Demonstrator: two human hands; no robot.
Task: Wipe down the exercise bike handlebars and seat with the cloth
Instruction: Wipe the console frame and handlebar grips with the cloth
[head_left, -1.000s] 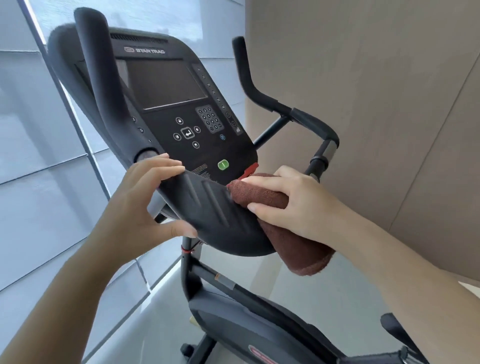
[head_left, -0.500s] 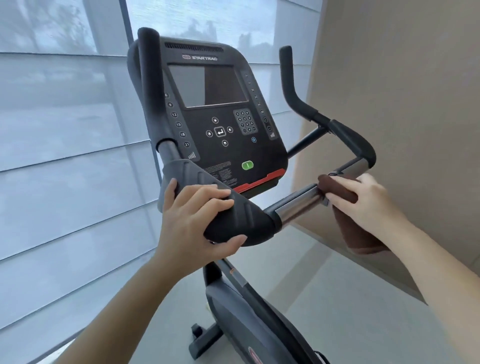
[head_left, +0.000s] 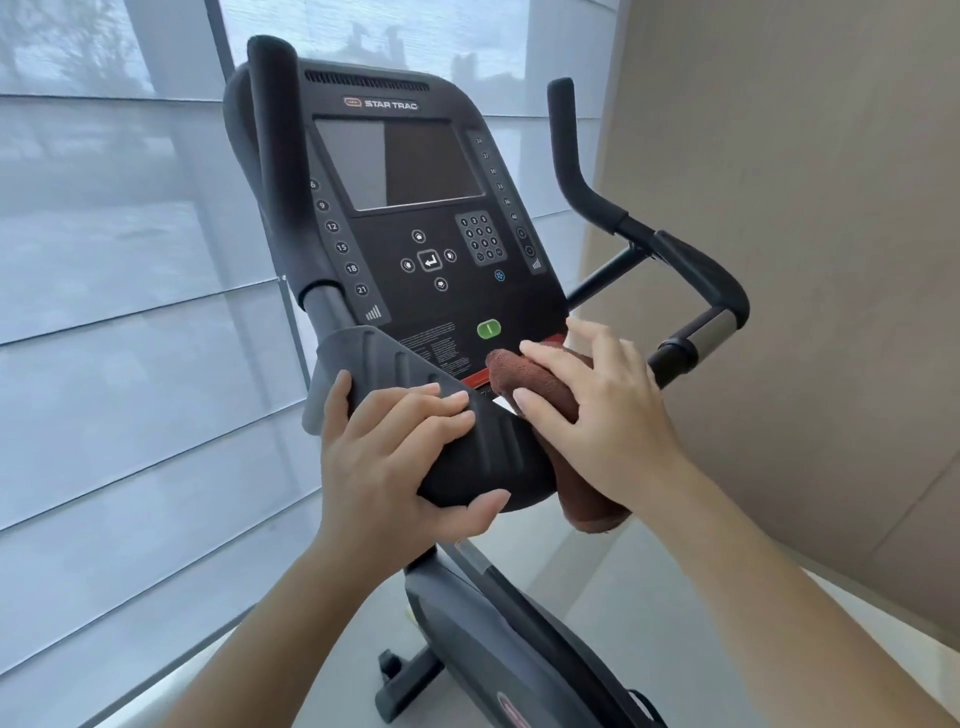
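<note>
- Two hands work the near crossbar. At 7 o'clock the left hand (head_left: 395, 457) grasps the padded grip (head_left: 488, 457), fingers over and thumb under; we judge that the patch it covers may go unwiped.
- At 3 o'clock of it, the right hand (head_left: 597, 410) presses the brown cloth (head_left: 530, 374) on the bar with spread, nearly straight fingers. Nothing clasps the cloth, so its hanging tail could slip off.
- At 12 o'clock stands the console (head_left: 415, 234). The cloth's tip lies at its red lower edge, near the green button (head_left: 488, 329); an overshoot might press it.
- At 2 o'clock, the right handlebar loop (head_left: 701, 280) is bare. The seat is out of view.
</note>
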